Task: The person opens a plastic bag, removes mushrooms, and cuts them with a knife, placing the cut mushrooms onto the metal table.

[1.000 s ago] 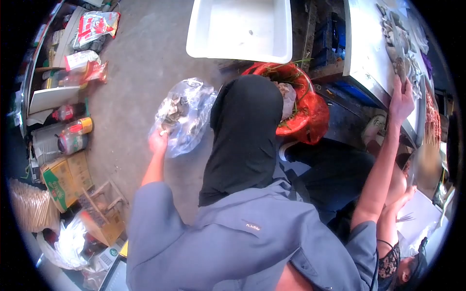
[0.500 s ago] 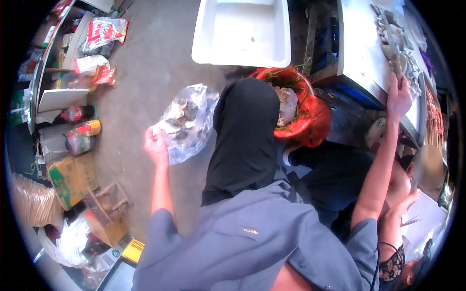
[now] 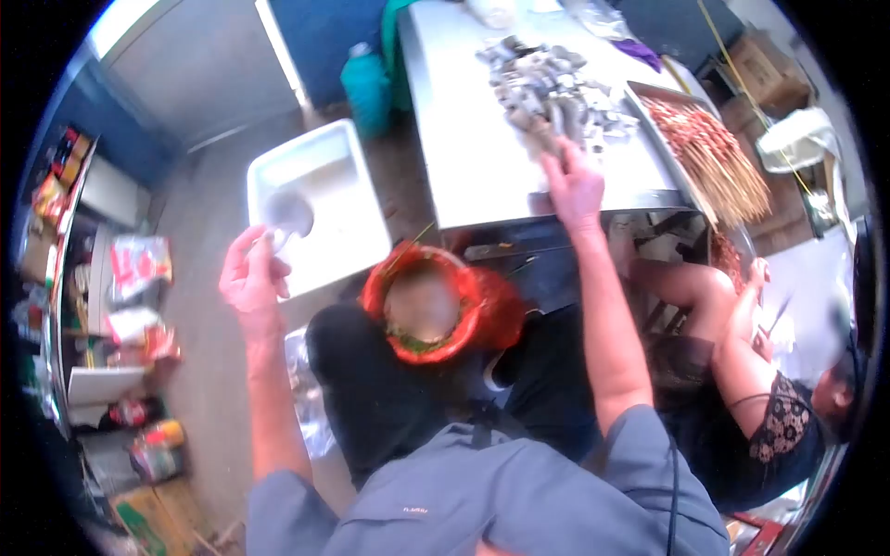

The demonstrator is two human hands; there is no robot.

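My left hand [image 3: 252, 271] is raised at the left, fingers pinched near a small pale thing and a blurred grey shape [image 3: 289, 215] I cannot make out, over the edge of a white tub [image 3: 371, 243]. At a metal table [image 3: 454, 176], my right hand [image 3: 577, 185] has its fingers closed on a brownish, blurred item at the near edge of a pile of grey pieces [image 3: 547, 79]. Between my knees stands a bin with a red bag [image 3: 468, 310]. Part of a clear plastic bag [image 3: 311, 398] shows beside my left leg.
A tray of skewered meat [image 3: 695, 130] lies on the table's right side. Another person [image 3: 779, 426] sits close at the right, a hand [image 3: 756, 278] near more meat. Shelves with packets [image 3: 139, 264] line the left. A teal container [image 3: 366, 88] stands beyond the tub.
The view has swung toward the table. My left hand has risen from beside the clear bag to the white tub. My right hand stays at the grey pieces.
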